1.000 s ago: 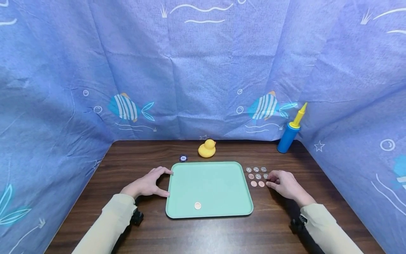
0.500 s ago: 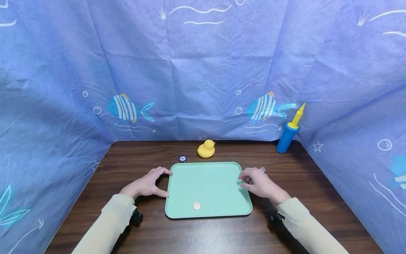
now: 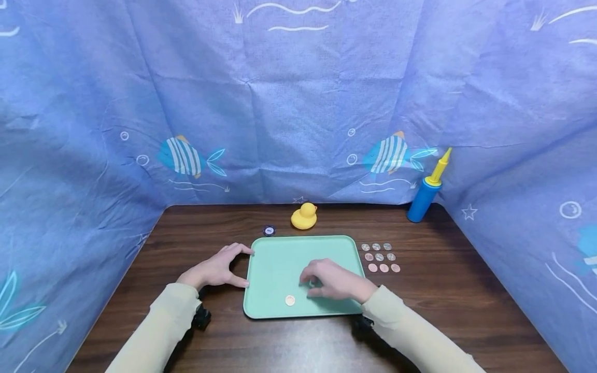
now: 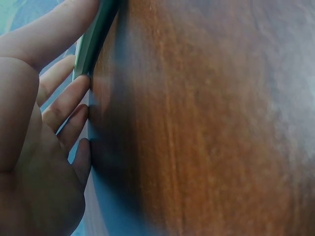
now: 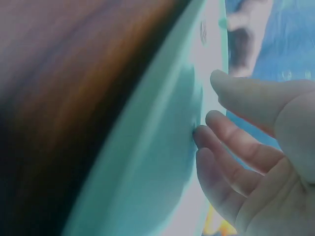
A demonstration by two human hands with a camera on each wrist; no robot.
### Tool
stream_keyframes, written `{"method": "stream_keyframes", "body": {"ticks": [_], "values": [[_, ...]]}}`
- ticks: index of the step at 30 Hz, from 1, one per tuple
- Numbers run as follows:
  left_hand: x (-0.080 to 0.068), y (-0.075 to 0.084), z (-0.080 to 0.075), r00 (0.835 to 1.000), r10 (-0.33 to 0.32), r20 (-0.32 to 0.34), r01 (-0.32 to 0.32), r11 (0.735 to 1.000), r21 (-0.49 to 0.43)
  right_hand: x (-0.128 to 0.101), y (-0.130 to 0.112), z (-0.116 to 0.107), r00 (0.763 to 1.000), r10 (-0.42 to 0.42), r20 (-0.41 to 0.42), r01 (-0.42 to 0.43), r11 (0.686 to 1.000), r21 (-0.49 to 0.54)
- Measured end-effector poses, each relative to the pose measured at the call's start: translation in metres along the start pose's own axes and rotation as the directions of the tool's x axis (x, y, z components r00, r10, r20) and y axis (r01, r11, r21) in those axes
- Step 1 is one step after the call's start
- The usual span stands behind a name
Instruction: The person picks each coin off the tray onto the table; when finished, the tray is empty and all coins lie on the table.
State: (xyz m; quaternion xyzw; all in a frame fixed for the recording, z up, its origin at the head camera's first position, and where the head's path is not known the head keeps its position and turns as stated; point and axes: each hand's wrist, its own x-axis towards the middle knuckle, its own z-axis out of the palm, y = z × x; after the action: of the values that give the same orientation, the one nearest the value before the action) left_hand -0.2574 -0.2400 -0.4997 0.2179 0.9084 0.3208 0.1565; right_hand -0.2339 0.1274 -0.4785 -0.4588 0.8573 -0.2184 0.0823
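A light green rectangular tray (image 3: 275, 259) lies on the wooden table with one coin (image 3: 290, 300) near its front edge. My left hand (image 3: 216, 267) is beside the tray's left side, thumb and index finger spread apart with their tips at the rim. Over the right half of the tray is my right hand (image 3: 333, 281), its fingers bent loosely downward. In the right wrist view its thumb and fingertips (image 5: 204, 157) stand apart with nothing between them. To the right of the tray lie several silver and copper coins (image 3: 380, 257), in three rows of three.
A yellow rubber duck (image 3: 304, 216) and a dark blue poker chip (image 3: 269, 231) are behind the tray. At the back right corner stands a blue hand pump (image 3: 422, 201) with a yellow nozzle. Blue fish-print cloth (image 3: 298, 103) hangs along the back and sides.
My right hand has moved left from the coins, over the tray's right rim, to above the tray. The rows of coins show uncovered again. My left hand has stayed at the rim.
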Motion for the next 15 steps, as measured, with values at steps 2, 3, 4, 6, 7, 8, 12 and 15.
{"method": "stream_keyframes", "body": {"ticks": [2, 3, 4, 6, 7, 8, 12, 15], "values": [[0.001, 0.000, 0.000, 1.000, 0.006, -0.005, -0.006, 1.000, -0.003, 0.008, -0.006, 0.004, 1.000, -0.019, 0.016, 0.019, 1.000, -0.016], [0.001, 0.000, 0.000, 1.000, 0.009, -0.007, -0.009, 1.000, -0.005, 0.011, -0.009, 0.005, 0.999, -0.030, 0.021, 0.031, 0.999, -0.024], [0.001, 0.000, 0.000, 1.000, 0.011, -0.007, -0.011, 1.000, -0.006, 0.014, -0.012, 0.007, 0.999, -0.041, 0.026, 0.042, 0.999, -0.026], [0.000, 0.000, 0.001, 1.000, 0.012, -0.005, -0.012, 1.000, -0.011, 0.020, -0.017, 0.010, 0.998, -0.050, 0.041, 0.051, 0.998, -0.033], [0.000, -0.001, 0.001, 1.000, 0.012, -0.003, -0.012, 1.000, -0.010, 0.022, -0.019, 0.012, 0.997, -0.052, 0.049, 0.053, 0.998, -0.033], [-0.001, -0.001, 0.002, 1.000, 0.012, 0.000, -0.012, 1.000, -0.008, 0.025, -0.021, 0.014, 0.997, -0.052, 0.059, 0.054, 0.998, -0.031], [-0.001, -0.003, 0.002, 1.000, 0.013, 0.000, -0.013, 1.000, -0.010, 0.032, -0.029, 0.019, 0.995, -0.051, 0.083, 0.054, 0.998, -0.031], [0.000, -0.002, 0.000, 1.000, 0.018, -0.004, -0.018, 1.000, -0.005, 0.034, -0.032, 0.021, 0.996, -0.043, 0.077, 0.045, 0.999, -0.030]]}}
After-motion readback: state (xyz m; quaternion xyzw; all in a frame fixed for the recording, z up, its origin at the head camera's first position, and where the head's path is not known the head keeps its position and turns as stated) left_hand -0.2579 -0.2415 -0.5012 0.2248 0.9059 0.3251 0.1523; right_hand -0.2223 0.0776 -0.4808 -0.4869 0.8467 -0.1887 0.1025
